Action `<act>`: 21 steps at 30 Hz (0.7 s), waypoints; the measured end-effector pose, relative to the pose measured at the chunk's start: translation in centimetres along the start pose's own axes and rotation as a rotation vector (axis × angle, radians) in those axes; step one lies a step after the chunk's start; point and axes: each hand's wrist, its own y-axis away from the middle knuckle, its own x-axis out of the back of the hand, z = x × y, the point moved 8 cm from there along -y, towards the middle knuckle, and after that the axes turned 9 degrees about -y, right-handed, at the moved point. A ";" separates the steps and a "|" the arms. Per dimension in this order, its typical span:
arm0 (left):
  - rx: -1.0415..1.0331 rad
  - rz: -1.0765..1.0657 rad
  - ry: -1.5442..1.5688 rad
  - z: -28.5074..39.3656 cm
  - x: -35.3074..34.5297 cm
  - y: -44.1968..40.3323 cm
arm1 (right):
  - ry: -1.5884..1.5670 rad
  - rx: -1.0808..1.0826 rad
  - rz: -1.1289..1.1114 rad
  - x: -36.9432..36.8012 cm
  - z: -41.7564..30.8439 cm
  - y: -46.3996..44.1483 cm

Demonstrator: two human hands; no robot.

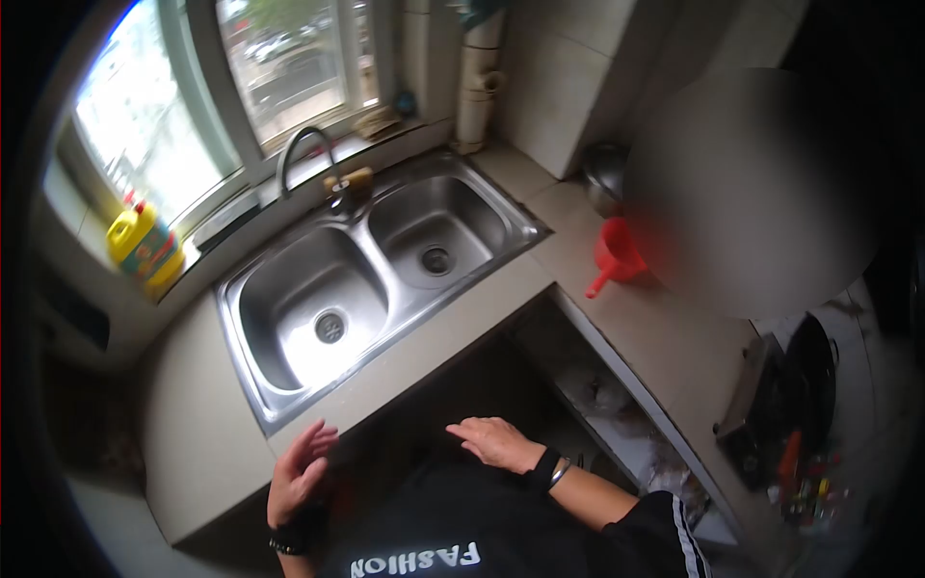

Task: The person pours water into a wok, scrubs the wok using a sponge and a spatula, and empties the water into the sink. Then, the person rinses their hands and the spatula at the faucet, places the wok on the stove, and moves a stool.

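Note:
My left hand (299, 472) is raised by the front edge of the counter, below the left basin, with its fingers stretched out and nothing in it. My right hand (493, 441) hovers in front of my body with fingers extended, also holding nothing. Ahead of both hands lies a steel double sink (390, 323) set into the counter, its two basins showing bare drains. A curved faucet (306, 135) rises behind the divider between the basins.
A yellow jug (145, 246) stands left by the window. On the right counter are a red dipper (617, 255), a metal bowl (605, 178) and a stove (752, 409) with a black pan (811, 380). A blurred patch hides part of the right side. Open shelves (617, 414) sit under the counter.

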 end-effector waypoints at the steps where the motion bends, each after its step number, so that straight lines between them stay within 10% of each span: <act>1: -0.051 -0.068 0.180 0.5 -0.5 0.0 | 0.008 -0.041 -0.010 -0.1 0.0 0.3; 5: 0.223 -0.115 -0.509 -2.1 2.5 -1.1 | 0.091 -0.170 -0.072 -2.5 1.6 2.2; 9: -0.358 0.117 0.117 7.5 9.0 -0.4 | 0.054 -0.206 0.047 -3.3 1.7 3.7; 11: -0.250 0.565 -0.076 9.0 13.0 1.6 | 0.063 -0.318 0.000 -4.0 1.9 4.6; 14: 0.236 0.570 -0.581 3.0 16.2 1.7 | -0.004 -0.447 0.061 -5.3 3.8 8.2; 15: 0.426 0.297 -1.336 -0.4 16.9 1.8 | -0.039 -0.478 0.096 -6.2 4.8 10.3; 16: 0.188 0.212 -0.996 -7.3 19.4 2.9 | -0.056 -0.618 0.065 -7.6 6.5 12.9; 18: 0.532 0.006 -0.581 -8.7 16.7 4.0 | 0.027 -0.835 -0.003 -8.4 7.3 18.0; 19: 0.032 -0.004 -0.690 -7.6 14.1 5.6 | -0.052 -0.929 -0.079 -10.0 8.8 20.4; 21: -0.232 -0.397 -0.760 -8.4 7.8 5.8 | -0.224 -0.973 -0.203 -14.2 10.9 24.9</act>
